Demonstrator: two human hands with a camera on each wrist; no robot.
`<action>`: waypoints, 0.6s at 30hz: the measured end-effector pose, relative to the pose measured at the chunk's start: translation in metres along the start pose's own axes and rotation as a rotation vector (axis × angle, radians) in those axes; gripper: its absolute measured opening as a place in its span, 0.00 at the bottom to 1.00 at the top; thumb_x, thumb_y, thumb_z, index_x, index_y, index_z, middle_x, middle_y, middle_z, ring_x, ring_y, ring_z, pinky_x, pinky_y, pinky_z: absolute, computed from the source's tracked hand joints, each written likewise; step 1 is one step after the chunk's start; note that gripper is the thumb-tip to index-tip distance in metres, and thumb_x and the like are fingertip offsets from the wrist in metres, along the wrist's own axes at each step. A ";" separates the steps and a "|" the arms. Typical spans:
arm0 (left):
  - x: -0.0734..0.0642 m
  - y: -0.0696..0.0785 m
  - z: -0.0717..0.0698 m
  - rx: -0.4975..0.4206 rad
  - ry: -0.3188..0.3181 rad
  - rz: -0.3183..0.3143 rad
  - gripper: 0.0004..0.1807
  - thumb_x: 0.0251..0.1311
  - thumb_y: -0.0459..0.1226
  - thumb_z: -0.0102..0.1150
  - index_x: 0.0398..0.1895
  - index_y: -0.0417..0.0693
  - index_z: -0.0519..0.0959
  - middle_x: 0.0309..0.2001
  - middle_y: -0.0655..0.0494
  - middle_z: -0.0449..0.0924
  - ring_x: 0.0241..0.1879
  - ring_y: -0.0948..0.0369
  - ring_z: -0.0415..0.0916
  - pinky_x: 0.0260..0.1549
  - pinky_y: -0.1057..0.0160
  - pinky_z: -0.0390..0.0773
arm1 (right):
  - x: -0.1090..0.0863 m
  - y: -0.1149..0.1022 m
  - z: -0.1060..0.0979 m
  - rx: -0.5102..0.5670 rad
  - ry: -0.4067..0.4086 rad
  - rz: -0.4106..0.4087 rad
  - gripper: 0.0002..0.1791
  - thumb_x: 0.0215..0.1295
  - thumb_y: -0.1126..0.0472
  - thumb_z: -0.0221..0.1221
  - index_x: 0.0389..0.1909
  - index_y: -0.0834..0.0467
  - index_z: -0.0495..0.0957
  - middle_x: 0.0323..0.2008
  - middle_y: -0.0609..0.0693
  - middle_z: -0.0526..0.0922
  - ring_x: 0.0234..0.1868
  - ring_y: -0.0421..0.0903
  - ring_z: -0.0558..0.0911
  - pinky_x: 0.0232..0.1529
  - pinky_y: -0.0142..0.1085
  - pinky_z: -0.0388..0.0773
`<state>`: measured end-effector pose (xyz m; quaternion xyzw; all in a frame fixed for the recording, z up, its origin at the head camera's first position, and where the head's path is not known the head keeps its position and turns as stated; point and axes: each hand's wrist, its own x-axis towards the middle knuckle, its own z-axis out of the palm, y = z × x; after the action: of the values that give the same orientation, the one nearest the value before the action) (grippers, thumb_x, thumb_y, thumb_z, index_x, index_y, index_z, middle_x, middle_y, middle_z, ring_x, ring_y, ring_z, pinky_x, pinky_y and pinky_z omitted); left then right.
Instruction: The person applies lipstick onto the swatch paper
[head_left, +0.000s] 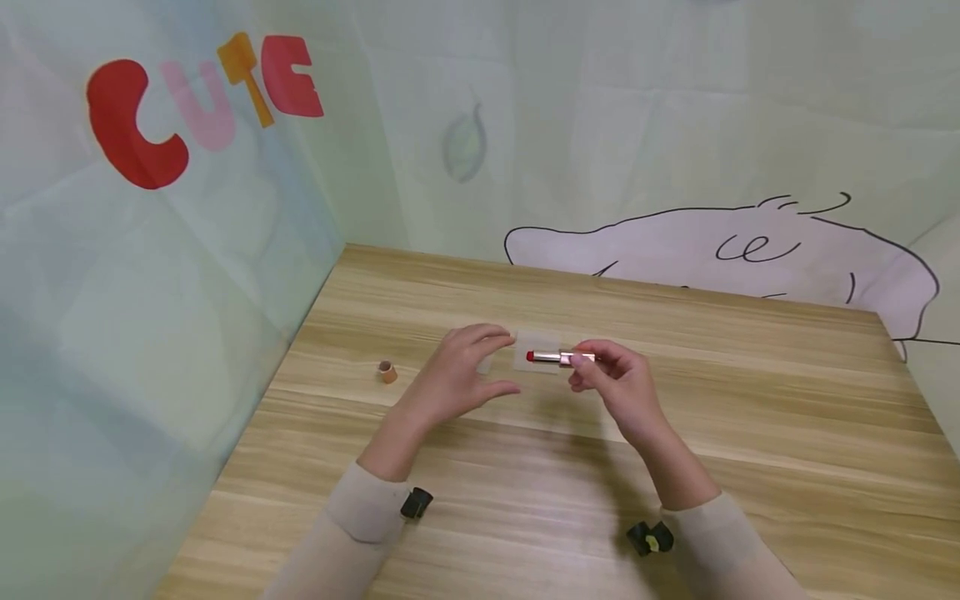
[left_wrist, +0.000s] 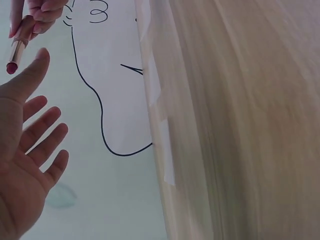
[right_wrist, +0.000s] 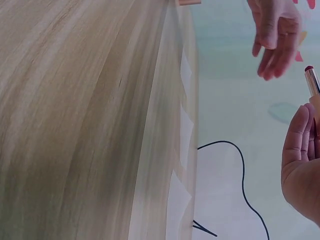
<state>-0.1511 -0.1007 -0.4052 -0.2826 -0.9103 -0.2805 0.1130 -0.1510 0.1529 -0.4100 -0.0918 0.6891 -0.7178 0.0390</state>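
My right hand [head_left: 621, 392] pinches an uncapped lipstick [head_left: 546, 357] by its base, above the table. The red tip points left, toward my other hand. Just left of that tip, my left hand [head_left: 453, 379] is held with thumb and fingers spread apart and nothing between them. In the left wrist view the palm and straight fingers [left_wrist: 45, 130] show beside the lipstick [left_wrist: 19, 47]. The right wrist view catches only part of the lipstick [right_wrist: 312, 82] at its edge. A small copper-coloured cap [head_left: 387, 372] stands on the table to the left of my left hand.
Pale paper pieces lie on the wooden table [head_left: 525, 500] beneath my hands; one white paper piece [left_wrist: 167, 155] shows near the far edge in the left wrist view. Printed cloth walls [head_left: 600, 133] border the table at the back and left.
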 end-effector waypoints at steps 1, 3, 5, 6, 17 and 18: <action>-0.001 -0.001 0.000 0.009 -0.010 -0.012 0.35 0.50 0.48 0.79 0.60 0.43 0.81 0.60 0.50 0.80 0.62 0.53 0.74 0.64 0.50 0.70 | 0.000 0.000 0.000 0.003 0.001 0.000 0.10 0.70 0.70 0.61 0.44 0.75 0.78 0.31 0.47 0.86 0.29 0.40 0.84 0.35 0.35 0.86; -0.003 -0.003 0.000 0.030 -0.030 -0.033 0.34 0.52 0.48 0.78 0.61 0.43 0.80 0.60 0.50 0.80 0.63 0.52 0.74 0.64 0.50 0.70 | 0.000 0.000 -0.001 0.009 0.002 -0.003 0.09 0.70 0.70 0.61 0.44 0.75 0.78 0.31 0.46 0.86 0.29 0.40 0.84 0.34 0.35 0.86; -0.006 -0.005 -0.001 0.051 -0.050 -0.054 0.33 0.54 0.48 0.77 0.61 0.44 0.80 0.60 0.51 0.79 0.63 0.52 0.73 0.65 0.50 0.69 | 0.001 0.000 -0.001 0.016 0.005 -0.007 0.09 0.69 0.70 0.61 0.44 0.74 0.78 0.31 0.46 0.86 0.28 0.40 0.84 0.34 0.35 0.85; -0.007 -0.006 -0.001 0.063 -0.059 -0.064 0.33 0.55 0.49 0.76 0.61 0.44 0.80 0.60 0.51 0.79 0.63 0.52 0.73 0.65 0.50 0.69 | 0.001 0.000 0.000 0.018 0.006 -0.008 0.09 0.69 0.70 0.61 0.44 0.74 0.79 0.31 0.46 0.86 0.28 0.40 0.84 0.34 0.35 0.85; -0.019 -0.022 -0.002 0.133 -0.148 -0.101 0.29 0.57 0.48 0.74 0.58 0.43 0.82 0.59 0.47 0.78 0.60 0.48 0.75 0.61 0.46 0.71 | 0.000 0.001 -0.002 0.022 0.011 -0.017 0.12 0.70 0.70 0.61 0.45 0.78 0.76 0.32 0.45 0.87 0.28 0.40 0.84 0.34 0.34 0.85; -0.020 -0.024 -0.002 0.132 -0.154 -0.105 0.29 0.57 0.48 0.74 0.57 0.42 0.82 0.59 0.46 0.78 0.60 0.47 0.75 0.61 0.45 0.71 | 0.000 0.001 -0.002 0.020 0.013 -0.016 0.12 0.70 0.70 0.61 0.45 0.78 0.76 0.32 0.45 0.87 0.28 0.40 0.84 0.34 0.34 0.85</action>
<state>-0.1485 -0.1272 -0.4211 -0.2471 -0.9464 -0.2029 0.0465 -0.1512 0.1547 -0.4108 -0.0923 0.6814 -0.7255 0.0297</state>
